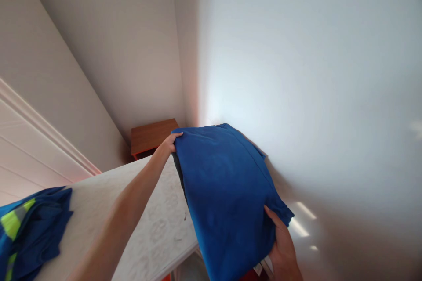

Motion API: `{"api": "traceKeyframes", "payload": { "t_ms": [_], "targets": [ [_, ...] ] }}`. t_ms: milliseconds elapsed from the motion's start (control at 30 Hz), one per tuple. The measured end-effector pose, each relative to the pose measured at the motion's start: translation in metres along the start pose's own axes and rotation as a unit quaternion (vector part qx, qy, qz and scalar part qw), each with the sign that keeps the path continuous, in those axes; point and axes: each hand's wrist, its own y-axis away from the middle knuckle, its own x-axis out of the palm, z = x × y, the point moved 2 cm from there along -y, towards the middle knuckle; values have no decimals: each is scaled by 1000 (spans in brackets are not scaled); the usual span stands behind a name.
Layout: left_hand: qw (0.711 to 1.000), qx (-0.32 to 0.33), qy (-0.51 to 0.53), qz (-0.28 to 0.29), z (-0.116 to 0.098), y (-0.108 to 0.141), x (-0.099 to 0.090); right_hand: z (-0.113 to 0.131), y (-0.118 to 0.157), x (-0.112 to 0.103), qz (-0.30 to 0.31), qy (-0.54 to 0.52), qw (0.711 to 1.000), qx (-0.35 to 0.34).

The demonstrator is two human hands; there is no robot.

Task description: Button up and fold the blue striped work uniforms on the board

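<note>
A blue garment (227, 180) is spread out in front of me, partly over the white table and hanging past its edge; I cannot tell which kind of garment it is. My left hand (172, 140) pinches its far left corner, thumb below and fingers on top. At the near right, my right hand (282, 239) grips the lower right part, its thumb on the cloth and its other fingers mostly hidden. A dark inner layer shows along the left edge of the cloth.
The white table (158, 224) has a worn, marked surface. On its left lies a crumpled blue garment (36, 228) with yellow and grey stripes. A brown wooden table (153, 134) stands in the corner. A white wall (306, 74) rises close on the right.
</note>
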Motion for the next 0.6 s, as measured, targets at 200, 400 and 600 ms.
{"api": "traceKeyframes", "payload": {
  "t_ms": [200,400,600],
  "targets": [
    [998,50,20,-22,-32,3,9,41,9,52,-60,-26,998,2],
    [994,76,42,-71,-33,3,-16,26,-1,60,-64,-57,995,48],
    [990,68,36,-117,-13,-9,-29,-6,-6,26,-34,-59,994,87]
  ]
}}
